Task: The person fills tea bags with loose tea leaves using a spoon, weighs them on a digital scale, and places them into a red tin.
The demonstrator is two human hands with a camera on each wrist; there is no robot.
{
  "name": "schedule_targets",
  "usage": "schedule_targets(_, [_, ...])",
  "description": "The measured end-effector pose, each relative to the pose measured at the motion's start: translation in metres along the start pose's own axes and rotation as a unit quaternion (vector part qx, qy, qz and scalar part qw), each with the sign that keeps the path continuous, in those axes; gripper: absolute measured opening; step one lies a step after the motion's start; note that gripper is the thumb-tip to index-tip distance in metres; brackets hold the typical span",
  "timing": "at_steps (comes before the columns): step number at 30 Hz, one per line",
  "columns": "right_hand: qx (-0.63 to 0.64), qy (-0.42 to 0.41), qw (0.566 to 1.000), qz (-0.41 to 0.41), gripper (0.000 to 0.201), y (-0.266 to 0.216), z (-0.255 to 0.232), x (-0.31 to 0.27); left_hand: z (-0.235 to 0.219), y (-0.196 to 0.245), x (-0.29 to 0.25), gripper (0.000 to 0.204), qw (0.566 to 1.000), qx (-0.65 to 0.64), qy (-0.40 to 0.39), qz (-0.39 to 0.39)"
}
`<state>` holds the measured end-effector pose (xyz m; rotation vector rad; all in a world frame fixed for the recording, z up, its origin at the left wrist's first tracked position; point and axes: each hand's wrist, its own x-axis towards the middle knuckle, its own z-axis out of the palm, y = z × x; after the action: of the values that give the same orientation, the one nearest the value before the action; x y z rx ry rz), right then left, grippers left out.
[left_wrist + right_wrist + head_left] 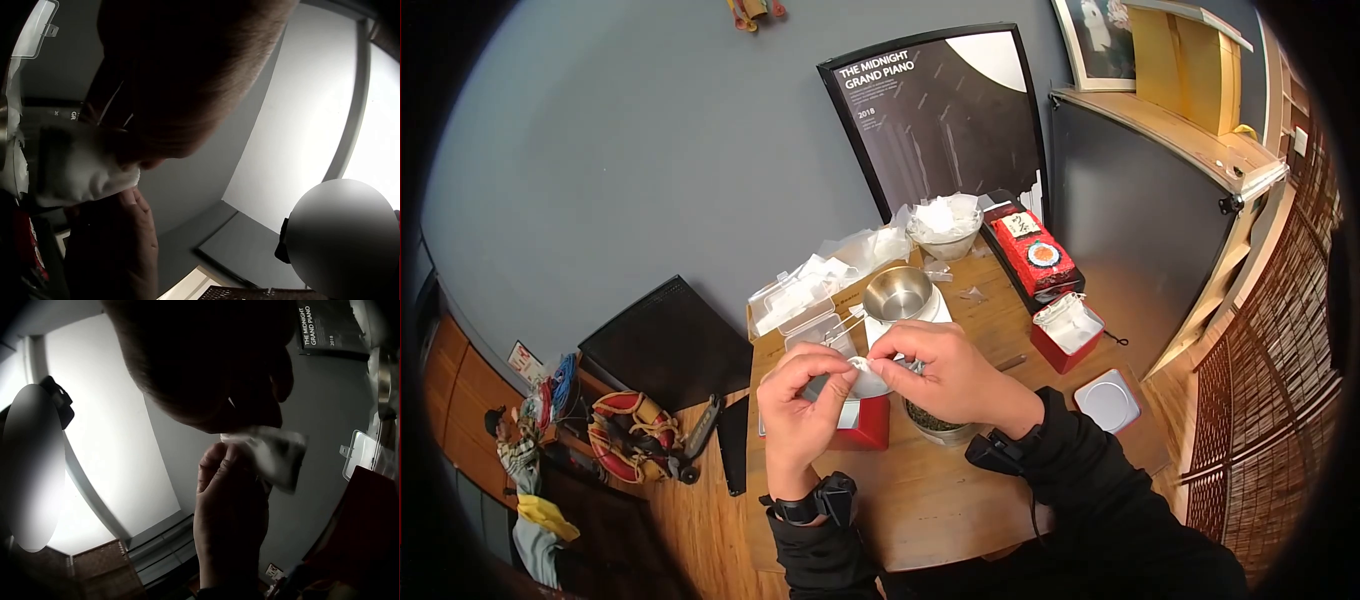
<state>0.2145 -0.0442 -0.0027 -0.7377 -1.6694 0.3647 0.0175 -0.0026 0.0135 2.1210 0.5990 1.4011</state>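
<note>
Both hands meet over the table with a small white tea bag between them. My left hand pinches one top corner between thumb and fingers. On the other side of the top edge, my right hand pinches it likewise. The tea bag hangs down in the left wrist view, a dark patch showing through its lower part. In the right wrist view the tea bag looks thin and translucent. Below the hands are a red tin and a round container of dark leaves, partly hidden by my right hand.
On the wooden table, a metal pan sits on a white scale. Beside it lies an open clear plastic box. Behind stands a bowl of white pouches. At right are a red package, an open red tin and a lid.
</note>
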Motion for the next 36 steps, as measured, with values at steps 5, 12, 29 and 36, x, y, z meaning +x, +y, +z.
schedule_targets(5, [-0.027, 0.026, 0.999, -0.016, 0.008, 0.001, -0.001, 0.002, -0.001, 0.004, 0.000, 0.010, 1.000, 0.019, 0.001, 0.005])
schedule_targets(12, [-0.060, 0.096, 0.993, -0.038, 0.008, 0.004, 0.003, 0.001, 0.001, 0.007, 0.000, 0.008, 0.999, 0.038, 0.031, 0.006])
schedule_targets(29, [-0.011, 0.080, 0.997, -0.019, 0.008, 0.002, 0.006, 0.000, 0.002, 0.006, 0.002, 0.008, 0.995, 0.066, 0.026, 0.068])
schedule_targets(36, [-0.002, 0.105, 0.994, -0.021, 0.010, 0.006, 0.006, -0.003, 0.003, 0.004, 0.001, 0.007, 0.997, 0.032, 0.056, 0.033])
